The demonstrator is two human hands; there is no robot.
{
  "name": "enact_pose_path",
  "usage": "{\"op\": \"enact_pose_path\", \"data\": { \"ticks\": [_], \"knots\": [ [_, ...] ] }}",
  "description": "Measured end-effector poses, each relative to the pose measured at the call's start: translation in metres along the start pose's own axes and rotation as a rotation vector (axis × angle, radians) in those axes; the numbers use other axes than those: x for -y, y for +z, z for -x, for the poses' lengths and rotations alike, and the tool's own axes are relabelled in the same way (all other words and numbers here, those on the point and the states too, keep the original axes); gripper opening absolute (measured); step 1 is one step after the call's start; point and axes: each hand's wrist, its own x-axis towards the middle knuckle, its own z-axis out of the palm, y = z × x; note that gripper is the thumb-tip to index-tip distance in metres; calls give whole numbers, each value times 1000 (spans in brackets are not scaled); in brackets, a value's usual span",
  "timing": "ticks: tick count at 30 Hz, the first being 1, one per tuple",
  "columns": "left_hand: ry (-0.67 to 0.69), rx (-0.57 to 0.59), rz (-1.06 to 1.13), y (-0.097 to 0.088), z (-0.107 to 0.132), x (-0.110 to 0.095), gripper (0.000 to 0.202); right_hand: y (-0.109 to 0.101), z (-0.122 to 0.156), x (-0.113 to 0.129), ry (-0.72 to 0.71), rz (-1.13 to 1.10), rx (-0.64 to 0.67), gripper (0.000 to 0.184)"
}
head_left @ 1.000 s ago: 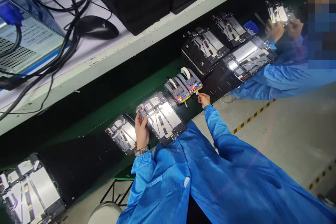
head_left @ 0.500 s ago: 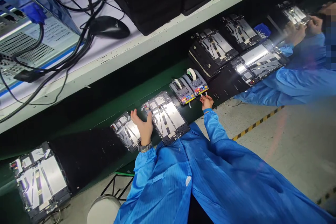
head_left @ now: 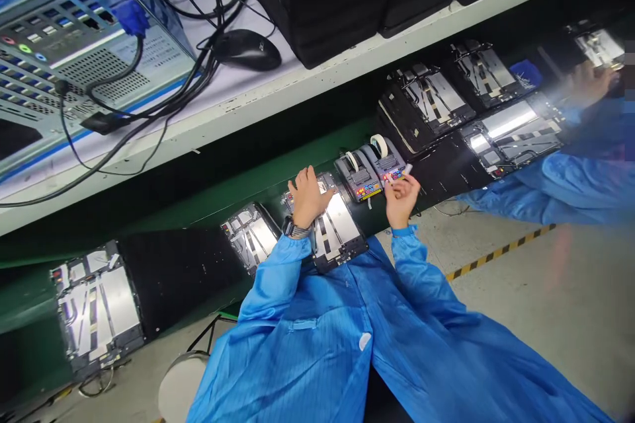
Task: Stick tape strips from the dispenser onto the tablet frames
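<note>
your left hand (head_left: 306,197) is open with the fingers spread, and it lies on top of a metal tablet frame (head_left: 340,228) on the black belt (head_left: 178,277). your right hand (head_left: 401,201) is curled with the fingers pinched, just in front of a tape dispenser (head_left: 384,162). a small white bit (head_left: 407,169) pokes out by the fingers, but you cannot tell if they grip it. a second tape dispenser (head_left: 358,177) sits beside the first. another person's blurry hand (head_left: 588,86) is far off on the right, past more frames (head_left: 510,135).
</note>
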Motion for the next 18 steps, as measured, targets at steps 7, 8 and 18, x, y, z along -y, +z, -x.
{"op": "enact_pose_path", "data": {
  "ticks": [7,8,18],
  "knots": [
    [-59,200,-47,-21,-13,14,73,70,-24,106,-438,279,832,96],
    [-67,241,-89,-25,-15,11,71,76,-28,109,-490,288,891,98],
    [-104,417,-153,-40,-39,3,67,79,-58,104,-415,113,917,73]
  ]
}}
